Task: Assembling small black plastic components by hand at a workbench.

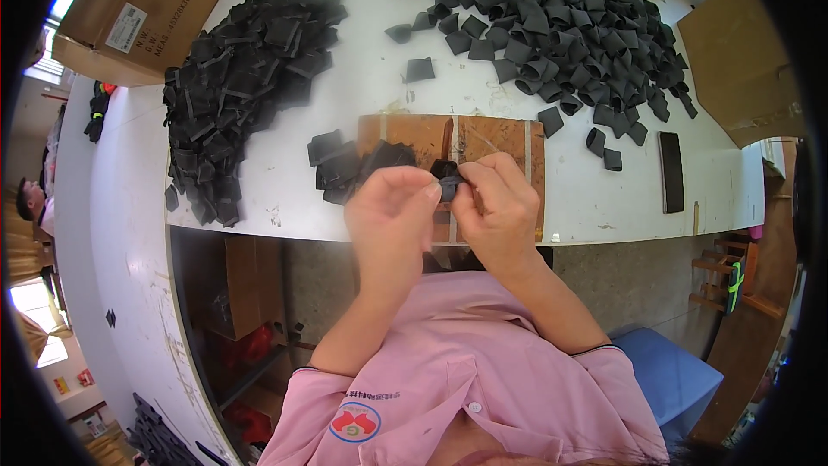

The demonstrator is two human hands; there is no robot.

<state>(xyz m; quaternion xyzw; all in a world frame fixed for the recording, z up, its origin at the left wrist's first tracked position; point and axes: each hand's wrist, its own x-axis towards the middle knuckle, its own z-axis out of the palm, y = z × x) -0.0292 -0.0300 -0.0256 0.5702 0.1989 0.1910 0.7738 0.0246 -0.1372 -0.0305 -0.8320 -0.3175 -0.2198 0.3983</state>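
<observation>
Over a wooden board, my left hand and my right hand meet at a small dark-grey fabric sleeve. Both hands pinch it between thumb and fingers, one at each side. Just behind the sleeve a narrow brown stick-like piece shows on the board; its lower end is hidden. Beside my left hand lies a small heap of flat black pieces, spilling partly onto the board. The fingertips cover part of the sleeve.
A pile of flat black pieces spreads at the left. Many open grey sleeves are heaped at the far right. Cardboard boxes stand at both sides. A dark phone lies near the right edge. A blue stool stands below.
</observation>
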